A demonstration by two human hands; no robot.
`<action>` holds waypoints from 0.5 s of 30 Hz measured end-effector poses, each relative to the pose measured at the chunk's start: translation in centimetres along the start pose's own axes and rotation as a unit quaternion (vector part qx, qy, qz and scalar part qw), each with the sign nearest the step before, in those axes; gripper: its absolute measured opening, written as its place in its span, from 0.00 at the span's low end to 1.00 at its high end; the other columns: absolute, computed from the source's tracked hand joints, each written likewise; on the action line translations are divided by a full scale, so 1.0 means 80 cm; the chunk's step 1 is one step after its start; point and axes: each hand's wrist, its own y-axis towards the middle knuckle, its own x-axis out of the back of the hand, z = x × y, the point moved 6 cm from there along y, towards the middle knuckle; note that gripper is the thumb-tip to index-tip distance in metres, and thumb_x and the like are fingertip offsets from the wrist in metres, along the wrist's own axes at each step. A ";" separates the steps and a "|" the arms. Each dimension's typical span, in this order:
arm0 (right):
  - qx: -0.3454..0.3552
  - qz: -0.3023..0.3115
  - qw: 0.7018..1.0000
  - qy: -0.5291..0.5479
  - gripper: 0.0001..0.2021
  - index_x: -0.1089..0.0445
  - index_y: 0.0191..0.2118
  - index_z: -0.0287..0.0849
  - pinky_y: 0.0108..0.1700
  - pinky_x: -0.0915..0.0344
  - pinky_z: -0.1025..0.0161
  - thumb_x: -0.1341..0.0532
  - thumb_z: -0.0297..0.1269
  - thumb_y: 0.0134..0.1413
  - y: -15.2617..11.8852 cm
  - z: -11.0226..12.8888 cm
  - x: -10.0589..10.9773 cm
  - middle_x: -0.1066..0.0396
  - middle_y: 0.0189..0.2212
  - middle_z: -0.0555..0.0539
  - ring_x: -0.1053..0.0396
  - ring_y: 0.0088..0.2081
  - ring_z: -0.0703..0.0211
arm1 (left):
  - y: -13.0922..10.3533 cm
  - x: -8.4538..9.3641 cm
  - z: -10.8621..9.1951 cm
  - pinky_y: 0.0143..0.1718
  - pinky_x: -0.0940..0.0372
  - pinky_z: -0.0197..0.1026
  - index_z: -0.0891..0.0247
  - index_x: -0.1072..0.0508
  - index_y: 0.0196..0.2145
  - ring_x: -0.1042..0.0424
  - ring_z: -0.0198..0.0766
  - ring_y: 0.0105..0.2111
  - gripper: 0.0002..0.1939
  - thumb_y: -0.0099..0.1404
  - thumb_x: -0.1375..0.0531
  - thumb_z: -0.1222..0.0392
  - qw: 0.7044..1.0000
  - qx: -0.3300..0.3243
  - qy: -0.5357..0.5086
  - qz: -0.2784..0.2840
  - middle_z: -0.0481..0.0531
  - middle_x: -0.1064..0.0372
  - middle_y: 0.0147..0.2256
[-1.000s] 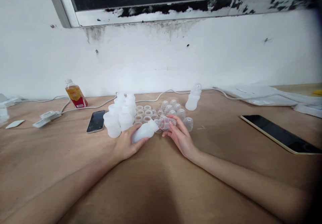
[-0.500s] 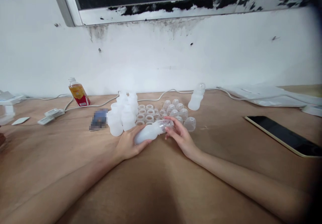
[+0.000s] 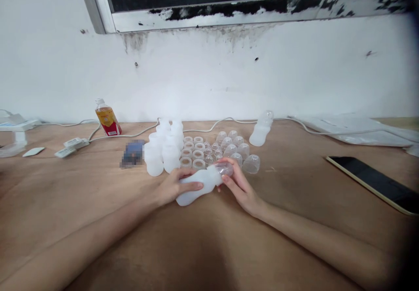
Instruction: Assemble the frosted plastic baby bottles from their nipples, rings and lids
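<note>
My left hand [image 3: 172,187] is wrapped around the body of a milky white baby bottle [image 3: 194,190], which lies tilted with its top to the right. At that end, my right hand [image 3: 244,190] grips the clear domed cap [image 3: 225,169] with thumb and fingers. Just beyond the hands are rows of parts: white bottle bodies [image 3: 170,153] stand at left, then white rings [image 3: 198,154], small clear nipples [image 3: 208,152] and clear domed caps [image 3: 251,164] at right. Farther back, one capped bottle [image 3: 260,131] stands alone.
A drink bottle [image 3: 108,120] and a blurred-out blue item [image 3: 132,153] are at left. White cables [image 3: 214,124] run along the wall. A phone [image 3: 373,182] lies at right, with plastic bags [image 3: 353,130] behind it. White plugs [image 3: 70,147] lie at far left.
The held bottle has come slightly down and nearer me, both hands moving with it. My left thumb now lies across the bottle's upper side. The whole view has shifted a little.
</note>
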 end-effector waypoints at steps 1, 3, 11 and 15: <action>0.006 0.004 1.000 0.003 0.14 0.53 0.45 0.47 0.34 0.35 0.59 0.54 0.43 0.54 -0.001 0.003 -0.001 0.43 0.40 0.45 0.39 0.28 0.63 | 0.000 -0.007 0.005 0.20 0.39 0.33 0.66 0.32 0.38 0.34 0.34 0.24 0.18 0.53 0.44 0.52 0.996 0.031 -0.069 0.037 0.52 0.33 0.29; 0.017 0.009 1.000 0.011 0.14 0.53 0.45 0.47 0.32 0.34 0.60 0.54 0.44 0.54 -0.001 0.009 -0.001 0.44 0.42 0.44 0.39 0.30 0.62 | -0.002 -0.019 0.014 0.14 0.43 0.30 0.68 0.32 0.39 0.36 0.31 0.21 0.19 0.54 0.45 0.51 0.972 0.089 -0.195 0.100 0.54 0.34 0.28; 0.023 0.019 0.999 0.025 0.15 0.55 0.45 0.48 0.29 0.34 0.61 0.53 0.46 0.53 -0.006 0.014 -0.003 0.46 0.45 0.43 0.38 0.32 0.60 | -0.011 -0.037 0.030 0.12 0.43 0.30 0.71 0.34 0.41 0.36 0.31 0.20 0.22 0.56 0.49 0.49 0.882 0.198 -0.383 0.189 0.54 0.36 0.28; 0.034 0.034 0.999 0.008 0.15 0.56 0.45 0.49 0.30 0.35 0.60 0.54 0.46 0.53 -0.007 0.018 -0.005 0.46 0.46 0.42 0.37 0.30 0.61 | -0.013 -0.036 0.030 0.11 0.44 0.31 0.71 0.35 0.41 0.37 0.32 0.19 0.24 0.55 0.49 0.48 0.864 0.216 -0.394 0.225 0.54 0.36 0.27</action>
